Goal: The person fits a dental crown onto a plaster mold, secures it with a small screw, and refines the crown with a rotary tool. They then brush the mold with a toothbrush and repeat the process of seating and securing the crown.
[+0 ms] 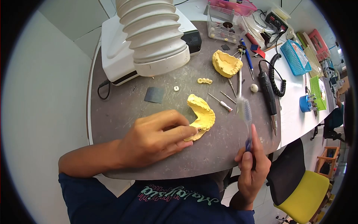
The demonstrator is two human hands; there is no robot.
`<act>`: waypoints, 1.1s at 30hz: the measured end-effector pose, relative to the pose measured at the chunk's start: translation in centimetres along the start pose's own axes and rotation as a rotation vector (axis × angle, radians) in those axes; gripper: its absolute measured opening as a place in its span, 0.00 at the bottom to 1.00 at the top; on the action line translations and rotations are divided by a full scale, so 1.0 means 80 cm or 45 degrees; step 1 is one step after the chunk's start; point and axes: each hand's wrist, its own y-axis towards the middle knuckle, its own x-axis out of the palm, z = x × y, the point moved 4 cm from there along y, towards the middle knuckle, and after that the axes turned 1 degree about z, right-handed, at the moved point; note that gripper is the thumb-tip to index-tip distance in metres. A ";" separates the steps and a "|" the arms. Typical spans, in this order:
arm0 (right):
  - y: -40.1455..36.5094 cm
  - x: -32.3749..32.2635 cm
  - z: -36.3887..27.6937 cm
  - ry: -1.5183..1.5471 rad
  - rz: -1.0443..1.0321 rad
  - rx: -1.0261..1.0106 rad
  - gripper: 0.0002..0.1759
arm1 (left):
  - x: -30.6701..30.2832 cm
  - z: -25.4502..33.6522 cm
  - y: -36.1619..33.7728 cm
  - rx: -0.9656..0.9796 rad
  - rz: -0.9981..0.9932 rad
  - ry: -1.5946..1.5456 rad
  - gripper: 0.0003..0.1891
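Observation:
My left hand [160,138] is closed, its thumb and fingers pressed on the near-left end of a yellow dental cast [203,115] shaped like a horseshoe. A small dark hole shows in the cast beside the fingertips; whether a small piece is also pinched there is hidden. My right hand [253,164] grips a toothbrush with a blue handle and clear neck [249,128], bristle end up, apart from the cast. Its index finger lies along the handle. Beyond the cast lie a yellowish dental bridge [204,80] and a small white crown [176,89].
A second yellow cast [226,63] sits farther back. A small screwdriver [220,102] and a black handpiece [266,89] lie to the right. A white suction hose [156,41] hangs at back left. Grey sandpaper [154,95] lies left, a clear box [225,24] at the back.

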 end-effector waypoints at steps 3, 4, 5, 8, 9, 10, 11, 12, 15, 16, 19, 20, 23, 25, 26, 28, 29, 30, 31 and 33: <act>-0.023 -0.003 0.000 0.003 -0.095 -0.124 0.24 | 0.005 0.008 0.000 0.185 0.118 0.165 0.18; -0.024 -0.004 -0.004 -0.074 -0.168 -0.200 0.28 | 0.006 0.011 0.001 0.241 0.120 0.215 0.18; -0.024 -0.007 -0.007 -0.069 -0.167 -0.202 0.28 | 0.007 0.014 0.002 0.299 0.121 0.266 0.18; -0.029 -0.004 -0.020 -0.352 -0.244 -0.462 0.39 | 0.011 0.014 0.001 0.326 0.119 0.284 0.17; -0.029 -0.003 -0.021 -0.349 -0.239 -0.467 0.39 | 0.011 0.015 0.001 0.330 0.119 0.290 0.17; -0.030 0.000 -0.023 -0.423 -0.286 -0.463 0.39 | 0.012 0.016 0.001 0.325 0.119 0.292 0.16; -0.030 0.004 -0.024 -0.498 -0.332 -0.459 0.40 | 0.012 0.016 0.001 0.322 0.121 0.294 0.16; -0.028 0.007 -0.027 -0.498 -0.328 -0.464 0.40 | 0.013 0.016 0.002 0.325 0.124 0.299 0.16; -0.016 0.021 -0.037 -0.583 -0.317 -0.517 0.40 | 0.016 0.017 0.001 0.330 0.128 0.305 0.15; -0.011 0.026 -0.039 -0.596 -0.340 -0.491 0.40 | 0.017 0.017 0.002 0.316 0.125 0.309 0.15; -0.015 0.018 -0.041 -0.590 -0.370 -0.438 0.38 | 0.018 0.019 0.001 0.299 0.120 0.316 0.15; -0.019 0.011 -0.042 -0.570 -0.385 -0.407 0.36 | 0.018 0.018 0.000 0.290 0.116 0.313 0.16; -0.027 -0.023 -0.041 -0.589 -0.468 -0.250 0.34 | 0.020 0.015 0.000 0.299 0.096 0.309 0.15; -0.026 -0.031 -0.040 -0.574 -0.398 -0.186 0.34 | 0.021 0.014 -0.001 0.311 0.080 0.328 0.15; -0.025 -0.029 -0.040 -0.545 -0.364 -0.278 0.36 | 0.021 0.013 0.000 0.325 0.052 0.344 0.14; -0.020 -0.018 -0.037 -0.514 -0.389 -0.428 0.39 | 0.021 0.014 0.000 0.335 0.031 0.344 0.14; -0.014 -0.009 -0.033 -0.523 -0.378 -0.435 0.39 | 0.021 0.014 0.002 0.334 0.016 0.355 0.13; -0.008 0.003 -0.031 -0.540 -0.386 -0.483 0.39 | 0.020 0.014 0.004 0.346 0.026 0.362 0.13; -0.005 0.012 -0.031 -0.556 -0.403 -0.527 0.39 | 0.019 0.014 0.004 0.328 0.044 0.340 0.13; -0.006 0.017 -0.034 -0.590 -0.391 -0.549 0.40 | 0.019 0.014 0.002 0.297 0.062 0.316 0.13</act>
